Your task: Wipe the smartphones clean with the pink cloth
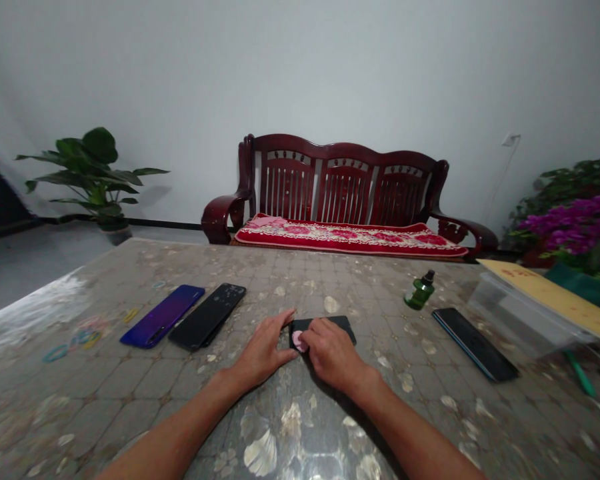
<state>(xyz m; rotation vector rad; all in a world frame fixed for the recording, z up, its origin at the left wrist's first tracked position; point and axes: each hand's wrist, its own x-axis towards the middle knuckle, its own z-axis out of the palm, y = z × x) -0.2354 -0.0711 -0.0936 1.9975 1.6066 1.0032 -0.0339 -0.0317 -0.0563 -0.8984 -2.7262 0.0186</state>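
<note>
A dark phone [343,325] lies flat on the table in front of me, its long side running left to right. My left hand [264,348] braces its left end, with thumb and fingers at opposite edges. In my right hand [331,350], closed fingers pinch a small pink cloth [299,341] and press it against the phone's surface near that left end. My right hand hides much of the phone. Whether its screen or its back faces up, I cannot tell.
Left on the table [180,413] are a purple-blue phone [163,317], a black phone [209,316] and coloured rings [83,338]. To the right are a green spray bottle [419,291], another phone [475,344], a clear plastic box [515,320] and a green-handled tool [580,373]. A wooden bench [345,180] stands behind.
</note>
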